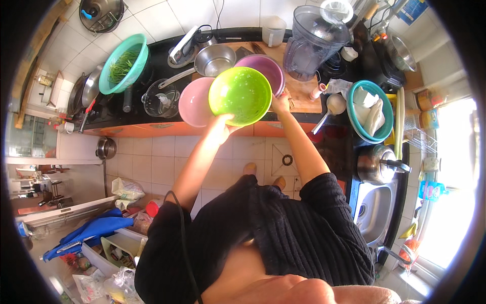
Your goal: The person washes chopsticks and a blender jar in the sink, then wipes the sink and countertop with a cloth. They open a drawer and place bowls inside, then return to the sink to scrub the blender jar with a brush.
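Observation:
My left hand (223, 128) grips the near rim of a lime-green bowl (241, 95), thumb on its inside. Small pale spots or droplets show in the green bowl, which overlaps a pink bowl (194, 102) on the left and a purple bowl (270, 70) behind. At the purple bowl's right near rim, my right hand (281, 104) holds on, its fingers partly hidden. Thin wooden sticks (289, 99) lie right beside that hand, on a wooden cutting board (309, 106). Behind the bowls is a steel saucepan (215, 60) with a long handle.
Left on the black counter are a teal basin (142, 62) of green leaves and a glass pot (161, 100). A blender jar (313, 43), a ladle (334, 106) and a teal colander (387, 129) holding white cloth stand right. Nearer are a kettle (376, 165) and a sink (379, 212).

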`<state>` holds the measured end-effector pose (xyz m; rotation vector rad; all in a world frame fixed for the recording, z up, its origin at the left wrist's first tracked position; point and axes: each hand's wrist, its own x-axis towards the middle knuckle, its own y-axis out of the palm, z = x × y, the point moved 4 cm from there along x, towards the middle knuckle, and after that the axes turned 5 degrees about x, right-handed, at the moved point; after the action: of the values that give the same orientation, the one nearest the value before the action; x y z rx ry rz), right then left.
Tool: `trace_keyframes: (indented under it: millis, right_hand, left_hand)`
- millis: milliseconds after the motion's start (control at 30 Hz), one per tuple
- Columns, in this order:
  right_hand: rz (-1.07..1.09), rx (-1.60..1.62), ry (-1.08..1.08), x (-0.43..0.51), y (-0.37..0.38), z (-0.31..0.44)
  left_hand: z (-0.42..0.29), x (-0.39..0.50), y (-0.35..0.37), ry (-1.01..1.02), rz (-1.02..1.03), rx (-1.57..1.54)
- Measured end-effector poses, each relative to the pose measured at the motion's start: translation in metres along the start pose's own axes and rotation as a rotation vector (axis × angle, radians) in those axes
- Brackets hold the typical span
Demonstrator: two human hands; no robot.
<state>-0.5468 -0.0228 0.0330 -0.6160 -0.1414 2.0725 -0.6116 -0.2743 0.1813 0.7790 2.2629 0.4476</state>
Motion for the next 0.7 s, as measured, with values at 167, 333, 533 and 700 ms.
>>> trace_keyframes:
  millis: [167,333,533,700]
  right_hand:
    - [0.274,0.377,0.164,-0.03,-0.026,0.009]
    - [0.543,0.693,0.176,-0.136,-0.119,0.047]
    - [-0.093,0.489,-0.059,-0.2,-0.215,0.013]
    - [-0.157,1.131,-0.039,-0.269,-0.339,-0.067]
  left_hand:
    - [0.028,0.012,0.008,-0.037,0.053,0.046]
    - [0.054,0.006,0.044,-0.018,0.079,0.257]
    - [0.103,-0.032,0.164,-0.04,0.483,0.49]
    - [0.135,-0.08,0.246,-0.18,0.971,0.489]
